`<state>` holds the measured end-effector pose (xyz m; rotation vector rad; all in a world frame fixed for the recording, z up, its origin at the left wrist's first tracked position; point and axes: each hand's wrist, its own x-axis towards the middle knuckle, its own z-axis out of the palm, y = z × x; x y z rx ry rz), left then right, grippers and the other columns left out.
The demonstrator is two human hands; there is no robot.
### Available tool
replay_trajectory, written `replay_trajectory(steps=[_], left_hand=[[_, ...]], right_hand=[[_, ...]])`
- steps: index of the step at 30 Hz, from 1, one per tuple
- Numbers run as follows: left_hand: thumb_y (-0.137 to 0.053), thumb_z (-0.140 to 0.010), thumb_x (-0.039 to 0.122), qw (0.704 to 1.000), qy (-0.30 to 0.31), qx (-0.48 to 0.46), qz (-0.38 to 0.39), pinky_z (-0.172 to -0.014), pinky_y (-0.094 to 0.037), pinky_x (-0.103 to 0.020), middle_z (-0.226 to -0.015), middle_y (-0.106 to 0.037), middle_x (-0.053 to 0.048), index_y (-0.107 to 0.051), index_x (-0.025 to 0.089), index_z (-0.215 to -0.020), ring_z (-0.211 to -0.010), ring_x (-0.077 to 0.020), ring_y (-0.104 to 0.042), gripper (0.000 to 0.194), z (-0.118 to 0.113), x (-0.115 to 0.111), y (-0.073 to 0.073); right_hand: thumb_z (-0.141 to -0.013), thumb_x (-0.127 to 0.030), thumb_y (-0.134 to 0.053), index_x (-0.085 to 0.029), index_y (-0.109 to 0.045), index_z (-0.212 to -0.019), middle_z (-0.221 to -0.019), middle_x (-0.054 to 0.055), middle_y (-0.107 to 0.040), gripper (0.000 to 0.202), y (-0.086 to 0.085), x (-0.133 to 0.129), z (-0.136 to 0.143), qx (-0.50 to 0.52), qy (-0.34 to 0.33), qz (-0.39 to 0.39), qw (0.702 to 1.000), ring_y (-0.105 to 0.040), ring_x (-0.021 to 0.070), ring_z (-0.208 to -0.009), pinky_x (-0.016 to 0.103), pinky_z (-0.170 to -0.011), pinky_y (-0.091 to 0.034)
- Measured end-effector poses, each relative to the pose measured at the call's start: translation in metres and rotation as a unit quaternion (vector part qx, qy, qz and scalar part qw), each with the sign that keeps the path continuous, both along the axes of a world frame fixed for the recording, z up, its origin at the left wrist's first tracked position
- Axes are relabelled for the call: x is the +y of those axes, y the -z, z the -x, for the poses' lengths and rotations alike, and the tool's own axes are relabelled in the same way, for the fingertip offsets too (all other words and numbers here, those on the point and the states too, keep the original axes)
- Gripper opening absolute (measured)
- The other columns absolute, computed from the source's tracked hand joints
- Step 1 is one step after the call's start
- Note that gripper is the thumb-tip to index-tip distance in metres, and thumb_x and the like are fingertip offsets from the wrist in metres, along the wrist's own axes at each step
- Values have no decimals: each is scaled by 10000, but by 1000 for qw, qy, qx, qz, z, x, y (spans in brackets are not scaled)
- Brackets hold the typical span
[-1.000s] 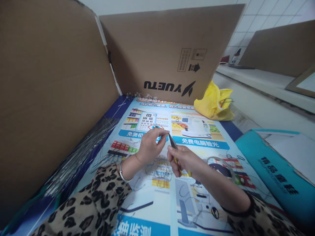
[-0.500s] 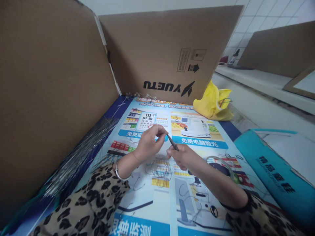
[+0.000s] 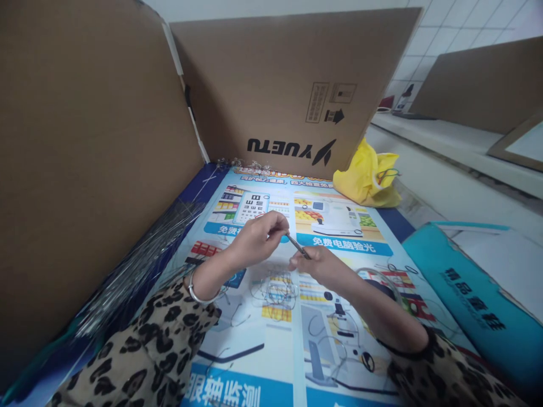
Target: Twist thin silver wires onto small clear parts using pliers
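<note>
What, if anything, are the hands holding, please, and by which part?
The right hand holds pliers by their handle end; whether the left hand, closed in a pinch, holds anything cannot be told.

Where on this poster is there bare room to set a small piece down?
Best bet: the upper-right printed panel, bordered by the yellow bag, the upright cardboard and the pliers in the right hand; I see no obvious loose wire there, though print could hide strands. Crowded: centre, tangled wire; left edge, wire bundle; right side, wire coil.

Head-worn view, forward-down onto both hands (image 3: 258,240)
</note>
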<state>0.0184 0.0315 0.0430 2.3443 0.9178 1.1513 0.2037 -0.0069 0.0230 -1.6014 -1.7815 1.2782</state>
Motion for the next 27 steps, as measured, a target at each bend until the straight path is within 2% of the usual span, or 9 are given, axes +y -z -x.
replay_trajectory(steps=[3,5,9,11,14,17,20,24,27], left_hand=[[-470,-788,77,999,23,27,13,-619,-422,-218,-759,-616,12,-527,198,-837,-682,-106,-560,143,3,0,-4],[-461,-783,65,998,36,39,22,-636,-427,-221,-789,-622,8,-526,198,-836,-706,-107,-565,157,4,0,-6],[-492,-784,99,997,44,52,42,-624,-425,-221,-789,-611,12,-518,194,-826,-677,-101,-549,107,4,-1,-9],[-482,-786,92,996,44,61,45,-612,-417,-214,-769,-602,15,-509,188,-816,-674,-100,-543,104,3,-1,-9],[-446,-778,48,996,41,74,25,-599,-401,-203,-752,-592,17,-495,181,-818,-673,-97,-533,148,2,-2,-8],[-423,-779,31,995,46,90,-21,-598,-398,-210,-765,-592,7,-485,177,-820,-673,-102,-524,164,0,-2,-5],[-405,-803,42,987,47,123,-92,-642,-414,-242,-771,-597,-9,-493,179,-828,-702,-125,-527,164,-2,-2,2],[-394,-822,48,970,59,163,-172,-703,-424,-291,-769,-598,-23,-520,189,-867,-751,-154,-537,194,-3,1,10],[-424,-830,58,985,60,116,-112,-689,-440,-265,-784,-606,-15,-523,190,-844,-748,-135,-558,165,-1,2,8]], right_hand=[[-736,-387,-526,-201,-675,-731,-536,-37,-453,239,-2,0,-4,-24,-24,-11,999,-378,88,-498,230,-471,-287],[-746,-389,-512,-204,-662,-732,-534,-39,-446,239,-3,0,-6,-51,-37,-26,998,-371,91,-497,230,-470,-280],[-781,-439,-471,-201,-579,-637,-500,-38,-427,299,-7,0,-9,-158,-46,-90,982,-359,96,-484,235,-463,-237],[-802,-440,-439,-198,-547,-610,-521,-22,-483,327,-10,0,-9,-235,-47,-122,963,-403,107,-503,242,-477,-234],[-823,-437,-403,-204,-572,-675,-623,19,-590,324,-15,-1,-9,-353,-43,-163,920,-498,144,-583,253,-498,-233],[-838,-441,-367,-210,-601,-757,-725,57,-649,339,-19,-2,-9,-440,-44,-186,877,-562,187,-643,269,-503,-222],[-851,-426,-340,-214,-615,-787,-762,73,-667,353,-22,-5,-10,-480,-57,-189,855,-585,201,-649,278,-511,-225],[-844,-436,-355,-215,-625,-789,-782,84,-668,353,-22,-4,-14,-474,-77,-181,858,-587,208,-681,278,-528,-242],[-826,-457,-390,-216,-611,-761,-762,68,-655,334,-20,0,-16,-423,-75,-164,888,-563,195,-680,270,-526,-247]])
